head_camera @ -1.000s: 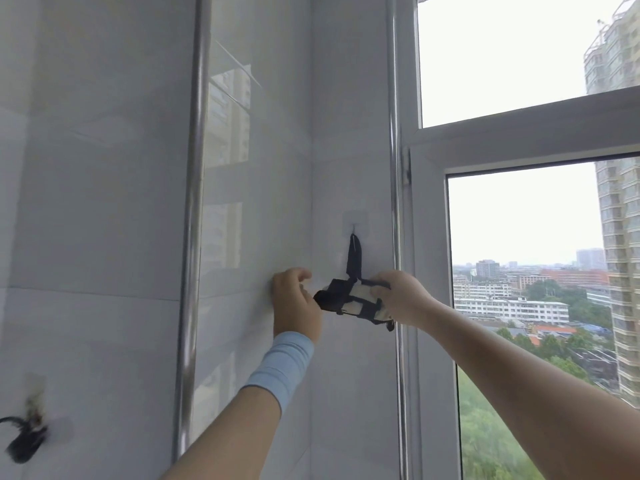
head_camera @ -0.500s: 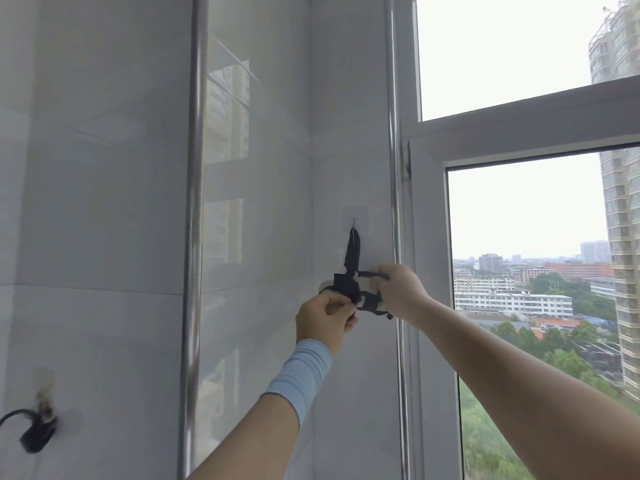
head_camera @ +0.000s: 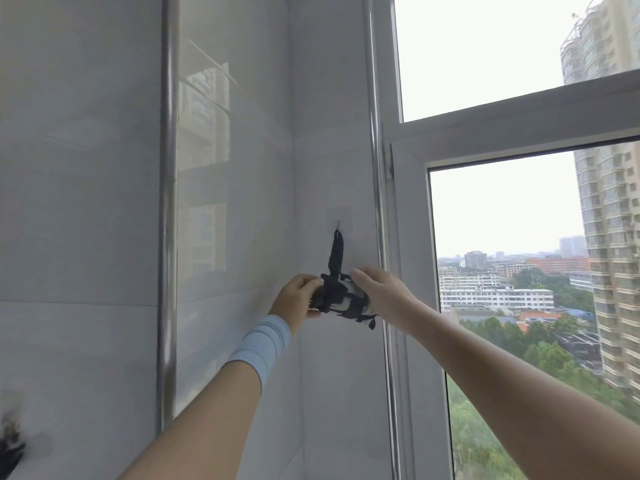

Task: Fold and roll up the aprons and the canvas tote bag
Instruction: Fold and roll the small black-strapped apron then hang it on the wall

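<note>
- From the head view, a rolled bundle (head_camera: 343, 299) of pale cloth bound in black ties hangs against the tiled wall (head_camera: 86, 202). It is held up by a black strap (head_camera: 336, 252) looped over a small stick-on hook (head_camera: 337, 221).
- The left hand (head_camera: 298, 299) has its fingers curled tight on the bundle's left end.
- The right hand (head_camera: 384, 292) lies over the top and right end, and seems to be cupping it. Its thumb is hidden, so I can't say how firm that hold is.
- I take this to be the finishing of one roll: snugging the ties, or settling the roll on its hook.
- To do it well, I'd keep both ends pinched so the roll doesn't loosen.
- I'd carry its weight in the hands rather than drag on the strap, because a stuck-on hook like that may peel off.
- I'd let go one hand at a time, watching that the loop sits fully over the hook.
- A steel pipe (head_camera: 375, 133) runs down just right of the bundle, beside the window frame (head_camera: 408, 237), so the right hand has little room on that side.
- Another pipe (head_camera: 168, 202) stands well off to the left.
- Low in the left corner there's a dark, blurred bundle (head_camera: 10, 448) on the wall. It may be another finished roll, but I can't make it out.
- A pale blue band (head_camera: 261, 344) wraps the left wrist.
</note>
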